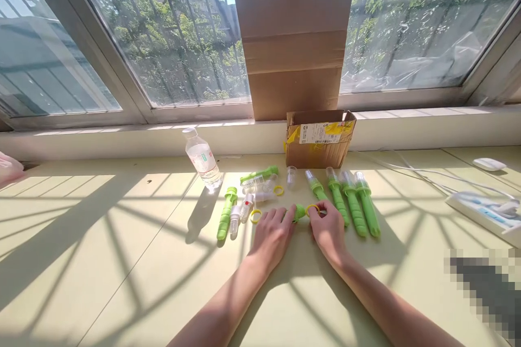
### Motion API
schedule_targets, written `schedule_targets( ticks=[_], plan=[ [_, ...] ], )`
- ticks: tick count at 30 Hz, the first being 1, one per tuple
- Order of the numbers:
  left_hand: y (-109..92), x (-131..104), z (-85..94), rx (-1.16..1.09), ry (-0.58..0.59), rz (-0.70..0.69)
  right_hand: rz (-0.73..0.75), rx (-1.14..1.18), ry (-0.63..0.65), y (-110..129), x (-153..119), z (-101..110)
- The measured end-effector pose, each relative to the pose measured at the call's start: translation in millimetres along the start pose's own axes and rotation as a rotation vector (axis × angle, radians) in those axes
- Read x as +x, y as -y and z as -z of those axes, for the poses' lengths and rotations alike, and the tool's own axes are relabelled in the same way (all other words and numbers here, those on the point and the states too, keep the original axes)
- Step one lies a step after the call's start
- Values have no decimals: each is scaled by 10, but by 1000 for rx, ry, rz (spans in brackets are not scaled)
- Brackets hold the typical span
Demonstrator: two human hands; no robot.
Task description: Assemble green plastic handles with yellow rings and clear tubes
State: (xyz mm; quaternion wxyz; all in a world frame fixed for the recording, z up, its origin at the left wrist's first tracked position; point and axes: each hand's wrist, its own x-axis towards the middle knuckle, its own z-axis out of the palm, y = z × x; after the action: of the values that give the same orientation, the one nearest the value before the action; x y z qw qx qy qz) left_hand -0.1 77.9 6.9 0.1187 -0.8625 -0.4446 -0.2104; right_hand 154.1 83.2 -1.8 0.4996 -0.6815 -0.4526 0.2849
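Observation:
My left hand (pixel 272 234) is closed around a green ribbed plastic tube (pixel 300 212), whose threaded end sticks out to the right. Pinched in the fingers of my right hand (pixel 329 227) is a yellow ring (pixel 312 209), held close to that threaded end. Another yellow ring (pixel 256 216) lies just left of my left hand, and a third yellow ring (pixel 278 190) is a little farther back. To the left are a green tube (pixel 227 214) and small clear vials with white caps (pixel 235 222). Several green tubes with clear tops (pixel 353 203) lie beside my right hand.
A clear water bottle (pixel 202 160) stands at the back left. Behind my hands is an open cardboard box (pixel 319 146) against the sill. A clear cup (pixel 291 178) stands before it. At right are a white power strip (pixel 484 214) and cables.

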Motion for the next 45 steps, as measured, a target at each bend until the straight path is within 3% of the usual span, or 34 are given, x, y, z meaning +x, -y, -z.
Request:
schedule_targets(
  ticks=[4, 12, 18, 26, 45],
  plan=[
    [2, 21, -9, -80, 14, 55, -73, 27, -1, 18, 18, 28],
    [-41, 64, 5, -121, 52, 35, -50, 188, 84, 16, 14, 19],
    [-45, 61, -1, -117, 26, 42, -12, 146, 160, -48, -2, 13],
    [-43, 52, 15, -150, -7, 19, 7, 105, 98, 12, -25, 37],
    [-33, 44, -22, -198, -47, 66, 21, 134, 195, 68, -55, 74]
  ],
)
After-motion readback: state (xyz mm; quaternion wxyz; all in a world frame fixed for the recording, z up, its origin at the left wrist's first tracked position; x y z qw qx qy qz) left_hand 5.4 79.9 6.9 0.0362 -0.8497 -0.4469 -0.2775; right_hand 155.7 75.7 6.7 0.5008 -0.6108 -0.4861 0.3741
